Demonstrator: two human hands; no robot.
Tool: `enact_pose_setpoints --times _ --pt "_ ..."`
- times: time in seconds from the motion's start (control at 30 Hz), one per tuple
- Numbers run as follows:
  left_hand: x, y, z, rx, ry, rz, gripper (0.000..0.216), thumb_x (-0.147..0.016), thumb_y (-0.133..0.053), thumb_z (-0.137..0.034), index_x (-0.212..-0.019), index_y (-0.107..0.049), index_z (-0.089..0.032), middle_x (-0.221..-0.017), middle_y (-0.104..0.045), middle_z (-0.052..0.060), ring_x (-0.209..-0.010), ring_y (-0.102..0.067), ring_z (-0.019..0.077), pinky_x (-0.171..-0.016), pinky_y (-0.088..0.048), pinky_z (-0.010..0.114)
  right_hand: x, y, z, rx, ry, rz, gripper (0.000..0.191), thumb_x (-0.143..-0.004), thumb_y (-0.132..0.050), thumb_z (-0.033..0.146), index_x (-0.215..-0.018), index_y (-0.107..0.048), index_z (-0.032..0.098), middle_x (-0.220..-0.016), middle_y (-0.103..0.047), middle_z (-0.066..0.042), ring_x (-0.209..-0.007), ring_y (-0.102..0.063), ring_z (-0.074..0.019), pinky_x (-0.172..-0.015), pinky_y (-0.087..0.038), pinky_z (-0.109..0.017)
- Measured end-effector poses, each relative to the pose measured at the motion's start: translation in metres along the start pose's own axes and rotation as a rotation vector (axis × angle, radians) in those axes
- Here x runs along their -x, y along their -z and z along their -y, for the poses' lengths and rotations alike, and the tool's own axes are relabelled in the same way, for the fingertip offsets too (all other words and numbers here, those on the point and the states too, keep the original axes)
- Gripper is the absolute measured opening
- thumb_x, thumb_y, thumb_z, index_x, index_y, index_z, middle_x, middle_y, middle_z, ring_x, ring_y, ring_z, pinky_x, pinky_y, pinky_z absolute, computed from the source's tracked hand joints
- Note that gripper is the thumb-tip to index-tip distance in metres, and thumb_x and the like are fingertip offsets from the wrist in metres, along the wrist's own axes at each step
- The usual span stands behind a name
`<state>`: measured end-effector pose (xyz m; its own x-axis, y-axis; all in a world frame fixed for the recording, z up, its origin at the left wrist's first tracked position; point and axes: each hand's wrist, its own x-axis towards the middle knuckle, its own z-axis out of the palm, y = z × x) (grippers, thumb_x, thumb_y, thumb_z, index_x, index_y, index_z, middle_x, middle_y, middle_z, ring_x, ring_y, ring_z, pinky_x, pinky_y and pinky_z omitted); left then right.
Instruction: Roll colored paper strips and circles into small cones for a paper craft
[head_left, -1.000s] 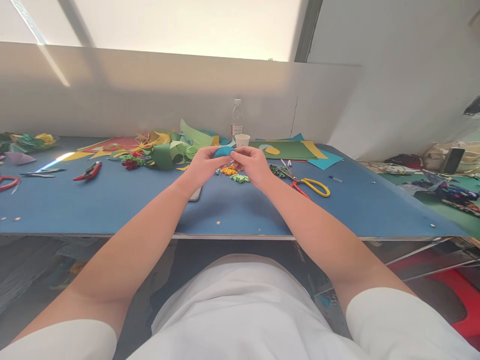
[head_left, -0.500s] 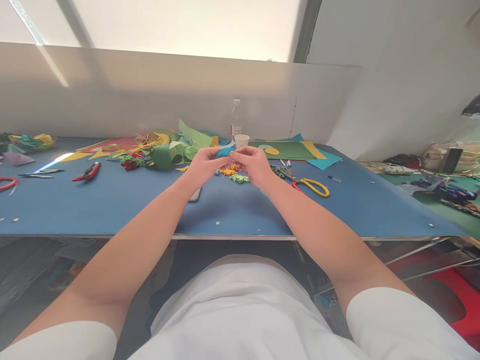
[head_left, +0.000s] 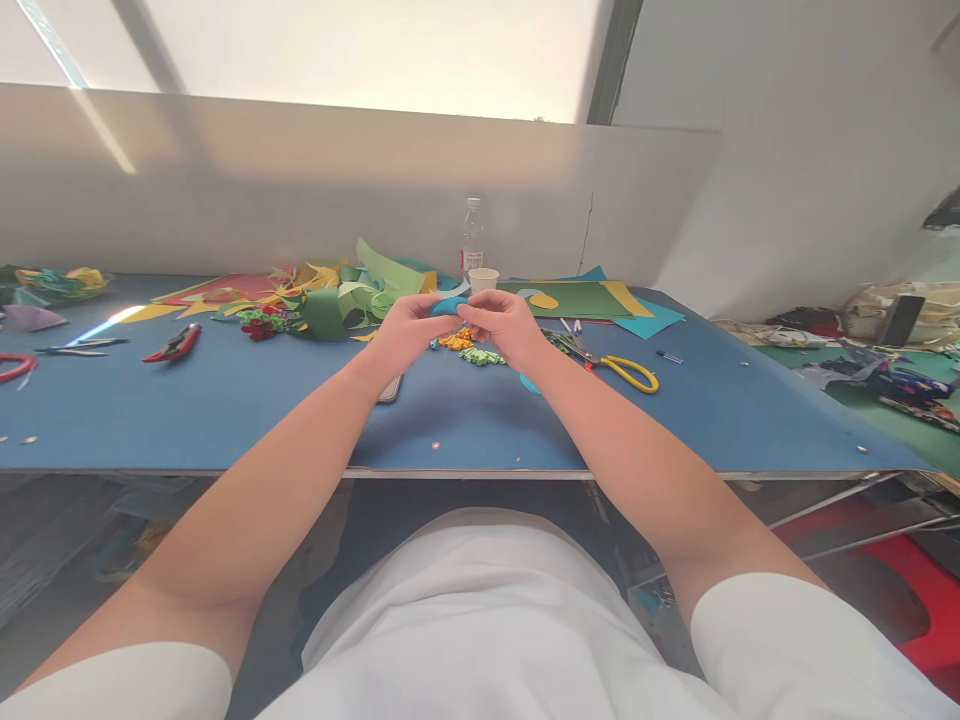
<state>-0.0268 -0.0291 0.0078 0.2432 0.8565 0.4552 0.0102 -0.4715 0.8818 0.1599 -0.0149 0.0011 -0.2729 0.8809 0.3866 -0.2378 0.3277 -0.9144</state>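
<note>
Both of my hands meet above the middle of the table, pinching a small curved piece of blue paper (head_left: 448, 306) between them. My left hand (head_left: 409, 328) grips its left side, thumb pointing inward. At the right end, the thumb and fingertips of my right hand (head_left: 506, 322) press together on the same piece. Beneath the hands lie small orange paper pieces (head_left: 454, 340) and frilled pale green ones (head_left: 481, 356). A phone-like flat object (head_left: 391, 391) shows partly under my left wrist. Scissors with yellow handles (head_left: 630, 374) rest beside my right forearm.
A blue-topped table (head_left: 300, 425) holds red-handled pliers (head_left: 173, 343), tweezers (head_left: 84, 348) and a heap of green and yellow scraps (head_left: 360, 290) on the left. Behind my hands stand a clear bottle (head_left: 472, 235) and a paper cup (head_left: 484, 281). Green sheets (head_left: 577, 300) lie at the back right.
My right hand's fingers have shifted slightly on the blue paper, and the piece looks a little more bunched. A bit more of a blue disc shows beside my right wrist.
</note>
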Motion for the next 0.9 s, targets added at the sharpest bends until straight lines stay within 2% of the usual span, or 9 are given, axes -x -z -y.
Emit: enact_pose_setpoints --times 0.2,0.33,0.6,0.9 --pt "-0.0017 0.0056 0.0014 -0.108 0.039 0.005 0.019 -0.074 -0.084 -0.032 -0.070 -0.072 -0.018 -0.066 -0.052 -0.002 -0.065 -0.041 0.0116 -0.063 -0.028 0.031 -0.0017 0.0025 -0.0001 0.054 0.011 -0.026 0.045 -0.063 -0.105 0.052 -0.074 -0.073 0.022 -0.067 -0.059 0.003 -0.059 -0.047 -0.0113 -0.056 -0.040 -0.029" --pt "-0.0021 0.0071 0.0023 -0.125 0.033 -0.006 0.017 -0.072 -0.086 -0.032 -0.073 -0.076 -0.018 -0.067 -0.053 -0.001 -0.066 -0.043 0.0124 -0.062 -0.029 0.031 0.0002 -0.0004 0.0030 0.058 0.016 -0.051 0.042 -0.065 -0.105 0.046 -0.071 -0.072 0.021 -0.064 -0.057 0.003 -0.058 -0.049 -0.0111 -0.054 -0.042 -0.028" --pt "0.0011 0.0039 -0.0026 -0.118 0.011 0.004 0.023 -0.070 -0.088 -0.037 -0.068 -0.075 -0.019 -0.067 -0.060 0.002 -0.068 -0.053 0.0162 -0.062 -0.039 0.032 0.0022 -0.0007 0.0029 0.056 0.023 -0.031 0.047 -0.057 -0.107 0.054 -0.070 -0.076 0.020 -0.063 -0.061 0.001 -0.059 -0.054 -0.0122 -0.055 -0.049 -0.028" --pt "0.0014 0.0049 -0.0004 -0.117 0.009 0.030 0.017 -0.075 -0.081 -0.032 -0.069 -0.074 -0.018 -0.067 -0.055 -0.001 -0.067 -0.044 0.0129 -0.065 -0.032 0.032 0.0032 -0.0025 0.0027 0.041 0.030 -0.028 0.052 -0.054 -0.108 0.056 -0.067 -0.072 0.020 -0.060 -0.059 0.003 -0.058 -0.054 -0.0115 -0.054 -0.048 -0.028"
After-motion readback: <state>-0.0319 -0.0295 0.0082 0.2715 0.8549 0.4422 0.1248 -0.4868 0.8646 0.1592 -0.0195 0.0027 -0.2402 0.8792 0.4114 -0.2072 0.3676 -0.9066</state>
